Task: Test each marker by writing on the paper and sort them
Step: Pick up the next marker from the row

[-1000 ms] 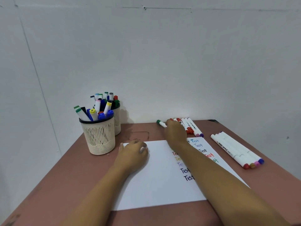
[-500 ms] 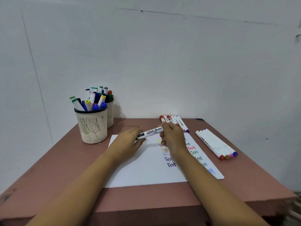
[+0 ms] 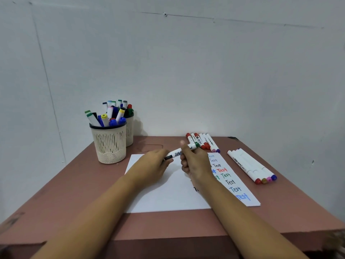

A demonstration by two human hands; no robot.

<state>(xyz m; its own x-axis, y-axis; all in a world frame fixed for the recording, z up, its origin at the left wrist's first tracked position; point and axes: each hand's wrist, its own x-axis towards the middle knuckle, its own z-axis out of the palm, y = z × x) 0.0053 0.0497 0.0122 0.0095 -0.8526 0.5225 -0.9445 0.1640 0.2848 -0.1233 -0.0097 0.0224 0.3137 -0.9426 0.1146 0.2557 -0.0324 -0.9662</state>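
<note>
Reddish-brown surface (image 3: 74, 193) against a pale wall: the green-capped white whiteboard marker (image 3: 178, 152), a second ago beside the row of markers (image 3: 205, 142) at the far edge, now hangs over the far edge of the white paper (image 3: 168, 193). The left hand (image 3: 155, 163) pinches its dark end and the right hand (image 3: 196, 163) curls its fingers round the green end, probably to uncap it for testing.

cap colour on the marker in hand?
Green: the cap on the marker is green. The head view shows it best.

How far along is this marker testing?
Partly: the paper carries many "Test" words; a far marker row and a right marker row lie sorted. In hand: left hand and right hand grip a green marker. Left: front cup and rear cup, full of markers.
</note>
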